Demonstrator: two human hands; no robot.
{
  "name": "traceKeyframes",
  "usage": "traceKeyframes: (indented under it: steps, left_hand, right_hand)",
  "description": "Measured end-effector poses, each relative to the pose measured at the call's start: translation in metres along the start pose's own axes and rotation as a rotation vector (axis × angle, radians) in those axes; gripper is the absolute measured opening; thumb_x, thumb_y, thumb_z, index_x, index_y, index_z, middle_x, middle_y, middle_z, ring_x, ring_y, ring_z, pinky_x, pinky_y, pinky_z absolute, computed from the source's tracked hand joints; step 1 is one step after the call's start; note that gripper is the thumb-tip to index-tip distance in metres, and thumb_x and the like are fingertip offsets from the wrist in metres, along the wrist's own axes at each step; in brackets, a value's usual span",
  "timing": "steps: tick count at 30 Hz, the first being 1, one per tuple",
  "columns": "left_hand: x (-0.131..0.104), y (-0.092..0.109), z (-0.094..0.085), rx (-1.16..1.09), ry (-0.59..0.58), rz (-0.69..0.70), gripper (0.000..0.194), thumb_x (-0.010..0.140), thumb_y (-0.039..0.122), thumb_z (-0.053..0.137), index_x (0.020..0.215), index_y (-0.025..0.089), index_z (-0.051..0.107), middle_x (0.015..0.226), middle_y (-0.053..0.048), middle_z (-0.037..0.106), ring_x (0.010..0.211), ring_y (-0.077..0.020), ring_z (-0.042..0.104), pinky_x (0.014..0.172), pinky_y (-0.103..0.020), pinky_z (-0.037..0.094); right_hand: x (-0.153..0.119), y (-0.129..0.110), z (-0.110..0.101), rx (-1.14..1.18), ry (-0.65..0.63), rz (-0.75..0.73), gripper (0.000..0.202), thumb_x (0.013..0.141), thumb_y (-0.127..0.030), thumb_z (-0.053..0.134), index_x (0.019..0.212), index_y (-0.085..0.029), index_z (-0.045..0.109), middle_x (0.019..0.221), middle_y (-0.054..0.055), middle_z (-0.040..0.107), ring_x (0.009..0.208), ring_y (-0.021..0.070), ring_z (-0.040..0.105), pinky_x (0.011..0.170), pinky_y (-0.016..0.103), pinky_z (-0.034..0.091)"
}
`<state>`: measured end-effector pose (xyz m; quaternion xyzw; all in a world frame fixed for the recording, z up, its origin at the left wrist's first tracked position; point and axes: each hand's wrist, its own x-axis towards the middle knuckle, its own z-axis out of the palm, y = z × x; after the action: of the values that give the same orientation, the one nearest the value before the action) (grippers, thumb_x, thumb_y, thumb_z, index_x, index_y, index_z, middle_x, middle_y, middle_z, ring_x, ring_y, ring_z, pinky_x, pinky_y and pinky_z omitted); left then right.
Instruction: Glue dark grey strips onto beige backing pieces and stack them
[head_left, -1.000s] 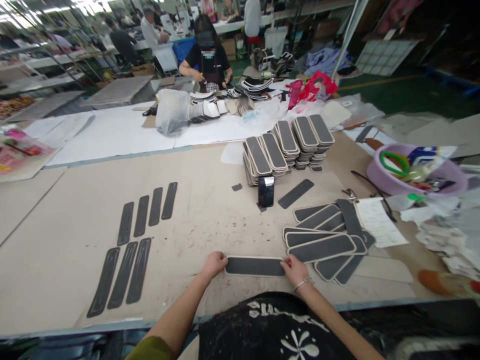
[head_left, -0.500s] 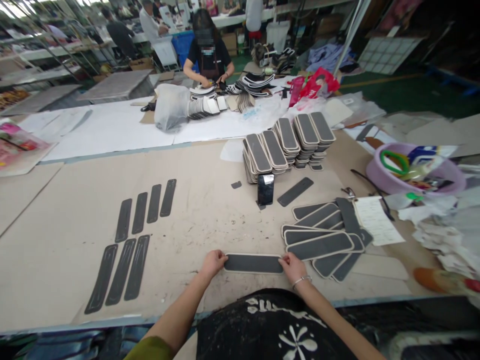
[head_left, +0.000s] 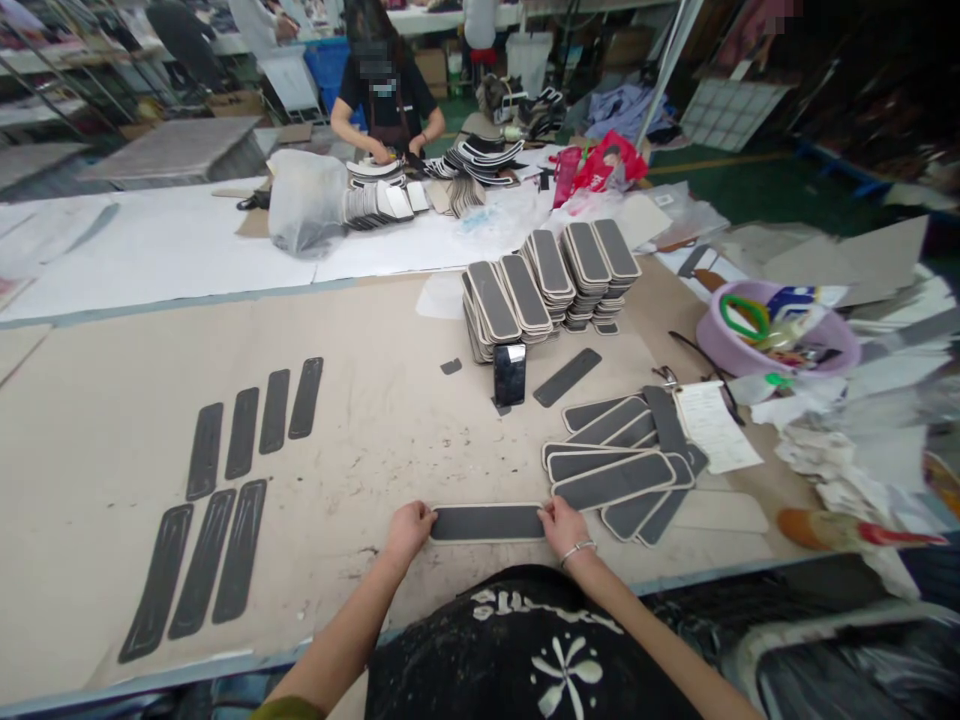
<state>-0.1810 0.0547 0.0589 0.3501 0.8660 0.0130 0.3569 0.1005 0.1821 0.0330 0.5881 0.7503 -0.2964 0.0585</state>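
Between my two hands lies a long dark grey panel with a beige border [head_left: 487,523], low over the table. My left hand [head_left: 410,528] pinches its left end; my right hand [head_left: 564,527], with a bracelet at the wrist, pinches the right end. Just right of it spreads a loose pile of similar bordered panels [head_left: 615,482]. On the left, several plain dark strips [head_left: 232,560] with shiny lines on them lie in two slanted rows. Another dark strip [head_left: 568,377] rests beyond the pile.
Stacks of bordered panels [head_left: 517,297] stand farther back, with a phone [head_left: 510,374] leaning in front. At right are a purple basin [head_left: 712,345] of tools, a written sheet [head_left: 716,425] and an orange-brown bottle [head_left: 814,528]. Across the table a person [head_left: 386,100] handles curved pieces.
The camera view has turned slightly right, so everything sits farther left. Both hands keep their pinch on the panel's ends, and the panel looks unchanged.
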Motion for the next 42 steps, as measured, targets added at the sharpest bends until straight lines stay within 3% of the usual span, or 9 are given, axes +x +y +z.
traceKeyframes:
  steps: [20, 30, 42]
  left_hand:
    - [0.003, 0.000, 0.000, -0.003, -0.025, -0.017, 0.018, 0.076, 0.031, 0.055, 0.070, 0.016, 0.063, 0.067, -0.003, 0.066, 0.065, -0.0132, 0.058, 0.056, -0.021, 0.033]
    - [0.004, 0.003, -0.002, 0.014, -0.031, -0.012, 0.017, 0.075, 0.031, 0.054, 0.064, 0.019, 0.058, 0.063, -0.002, 0.064, 0.065, -0.0150, 0.059, 0.054, -0.022, 0.032]
    - [0.005, -0.002, 0.002, 0.034, -0.017, 0.021, 0.017, 0.077, 0.032, 0.054, 0.072, 0.018, 0.061, 0.072, -0.004, 0.067, 0.072, -0.0157, 0.061, 0.061, -0.022, 0.037]
  right_hand:
    - [-0.003, -0.007, -0.005, -0.077, -0.050, 0.019, 0.012, 0.085, -0.028, 0.046, 0.083, -0.018, 0.052, 0.072, 0.004, 0.063, 0.067, 0.0170, 0.058, 0.061, 0.026, 0.033]
    - [-0.006, -0.014, -0.007, -0.133, -0.025, -0.049, 0.007, 0.084, -0.021, 0.045, 0.085, -0.019, 0.052, 0.082, 0.004, 0.061, 0.076, 0.0153, 0.057, 0.066, 0.025, 0.034]
    - [-0.005, -0.015, -0.004, -0.180, -0.040, -0.017, 0.011, 0.086, -0.022, 0.044, 0.092, -0.017, 0.052, 0.084, 0.007, 0.062, 0.080, 0.0159, 0.058, 0.070, 0.026, 0.037]
